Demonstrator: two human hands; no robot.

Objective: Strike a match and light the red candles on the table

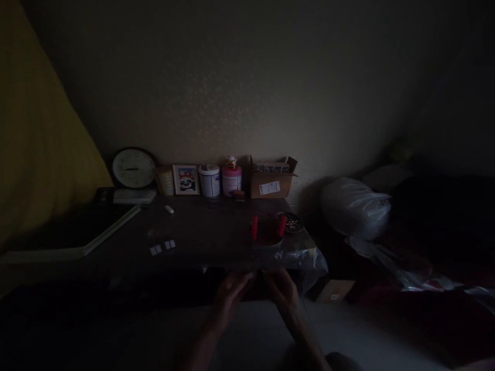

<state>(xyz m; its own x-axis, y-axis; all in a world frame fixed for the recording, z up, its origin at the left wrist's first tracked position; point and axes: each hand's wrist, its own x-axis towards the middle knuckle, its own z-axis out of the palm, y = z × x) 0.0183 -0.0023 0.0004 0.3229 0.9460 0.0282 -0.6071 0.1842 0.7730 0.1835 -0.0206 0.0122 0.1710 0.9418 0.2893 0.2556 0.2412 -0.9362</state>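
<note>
The scene is very dark. My left hand (233, 286) and my right hand (284, 289) are close together at the front edge of the table (209, 232). Their fingers are bent inward towards each other and look pinched. Whatever is between them is too dark and small to make out. Just beyond my hands, two red candles, a left one (254, 227) and a right one (282, 225), stand upright on a dark plate (266, 242). Behind the right candle is a dish (297, 228) with several thin sticks that look like matches.
Along the wall stand a round clock (133, 168), a panda picture (186, 180), two tubs (210, 181) and an open cardboard box (270, 186). Small white pieces (162, 248) lie left on the table. Clear plastic (309, 259) hangs over its right corner. A white bag (353, 206) sits further right.
</note>
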